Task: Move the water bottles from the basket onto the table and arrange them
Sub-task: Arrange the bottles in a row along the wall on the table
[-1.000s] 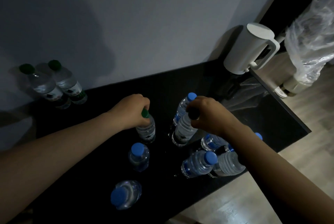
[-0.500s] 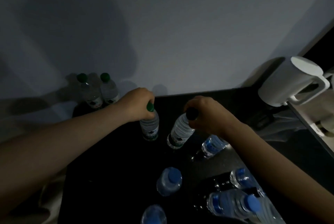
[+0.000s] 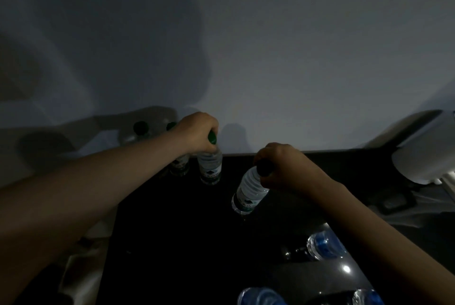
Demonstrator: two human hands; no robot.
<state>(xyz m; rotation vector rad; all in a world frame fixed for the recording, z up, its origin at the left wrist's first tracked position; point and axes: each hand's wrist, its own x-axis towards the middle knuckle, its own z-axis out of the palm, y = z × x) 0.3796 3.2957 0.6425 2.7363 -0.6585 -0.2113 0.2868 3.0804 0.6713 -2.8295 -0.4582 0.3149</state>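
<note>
Dimly lit: grey wall [image 3: 295, 58] behind a black table [image 3: 172, 243], white electric kettle [image 3: 423, 164] at the right edge. Left hand [image 3: 197, 132] curled round the green cap of an upright water bottle [image 3: 210, 167] by the wall, just beside two green-capped bottles [image 3: 140, 128]. Right hand [image 3: 278, 164] gripping the cap of a tilted bottle [image 3: 250, 191], base low over the tabletop. Blue-labelled bottles [image 3: 325, 247] nearer. Dark green labels with a pale mark, lettering too blurred to read.

No text can be read. The upright bottle [image 3: 209, 167] and the tilted bottle [image 3: 249, 191] each carry a dark label with pale letters, too blurred to make out.
</note>
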